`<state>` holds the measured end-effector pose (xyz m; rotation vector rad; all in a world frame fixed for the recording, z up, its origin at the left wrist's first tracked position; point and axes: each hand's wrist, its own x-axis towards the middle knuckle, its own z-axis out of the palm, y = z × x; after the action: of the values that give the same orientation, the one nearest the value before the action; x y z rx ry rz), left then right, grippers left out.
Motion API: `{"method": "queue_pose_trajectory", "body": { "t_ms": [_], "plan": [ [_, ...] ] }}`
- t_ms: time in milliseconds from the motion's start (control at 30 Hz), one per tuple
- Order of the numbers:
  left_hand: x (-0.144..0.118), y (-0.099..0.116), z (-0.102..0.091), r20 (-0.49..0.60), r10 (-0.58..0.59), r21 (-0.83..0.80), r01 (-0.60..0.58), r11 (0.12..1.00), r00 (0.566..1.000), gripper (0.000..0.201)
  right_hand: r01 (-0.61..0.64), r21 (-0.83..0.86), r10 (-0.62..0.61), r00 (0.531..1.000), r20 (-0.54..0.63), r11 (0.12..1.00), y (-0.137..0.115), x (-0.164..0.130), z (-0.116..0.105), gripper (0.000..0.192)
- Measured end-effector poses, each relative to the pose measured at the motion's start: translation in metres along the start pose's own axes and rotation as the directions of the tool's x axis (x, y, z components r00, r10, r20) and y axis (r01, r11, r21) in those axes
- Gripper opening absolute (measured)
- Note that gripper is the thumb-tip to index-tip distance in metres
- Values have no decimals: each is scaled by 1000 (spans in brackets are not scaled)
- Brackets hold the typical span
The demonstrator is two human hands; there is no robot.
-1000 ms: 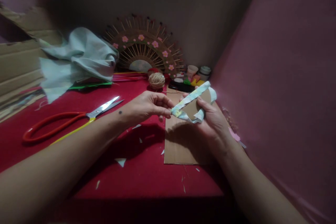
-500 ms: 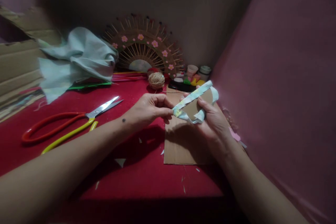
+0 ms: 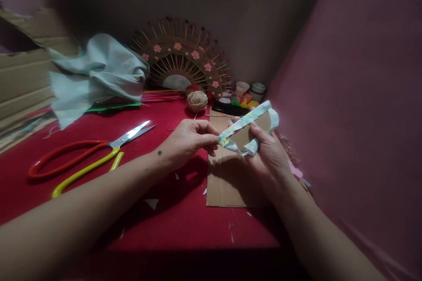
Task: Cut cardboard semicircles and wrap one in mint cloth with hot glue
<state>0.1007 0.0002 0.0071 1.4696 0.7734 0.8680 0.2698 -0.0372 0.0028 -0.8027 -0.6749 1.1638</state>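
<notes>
Above the table I hold a cardboard piece (image 3: 245, 134) edged with pale blue-green fabric (image 3: 248, 118), which is folded over its rim. My right hand (image 3: 268, 153) grips it from the right, thumb lying on the bare cardboard; its other fingers are mostly hidden behind. With thumb and fingertips, my left hand (image 3: 194, 140) pinches the fabric at the piece's left corner. Below both hands lies a flat rectangle of brown cardboard (image 3: 227, 184). Scissors (image 3: 114, 145) with one red and one yellow handle rest to the left, blades apart.
A heap of pale fabric (image 3: 102, 70) sits at the back left beside upright cardboard (image 3: 23, 74). Behind are a flowered fan (image 3: 184, 52), a twine ball (image 3: 197, 101) and small paint pots (image 3: 257, 90). Fabric scraps (image 3: 152, 203) dot the red tablecloth (image 3: 184, 232).
Both hands and the fabric-edged cardboard have shifted very slightly to the right in view. The pinch at the left corner and the right-hand grip are unchanged.
</notes>
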Motion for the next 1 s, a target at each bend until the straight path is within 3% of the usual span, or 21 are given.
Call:
{"method": "queue_pose_trajectory", "body": {
  "t_ms": [200,467,600,767,867,1000],
  "plan": [
    [1,2,-4,33,-16,16,15,1000,999,12,-45,33,45,999,-6,998,-2,-1,2,18],
    [-1,2,9,-115,-15,91,25,996,993,17,8,20,-9,999,32,1000,1,-8,8,31],
    [-1,-1,7,-87,-46,56,51,997,995,22,57,2,-57,996,63,998,3,-8,6,32],
    [2,-2,4,-3,-134,-55,134,989,991,19,-38,-5,38,996,76,999,5,-6,4,29],
    [4,-3,2,13,-139,23,138,990,990,20,-107,0,107,992,65,994,5,-8,5,27],
    [7,-10,0,2,-85,190,83,978,996,23,-112,0,112,992,65,994,5,-10,6,31]
  ]
}}
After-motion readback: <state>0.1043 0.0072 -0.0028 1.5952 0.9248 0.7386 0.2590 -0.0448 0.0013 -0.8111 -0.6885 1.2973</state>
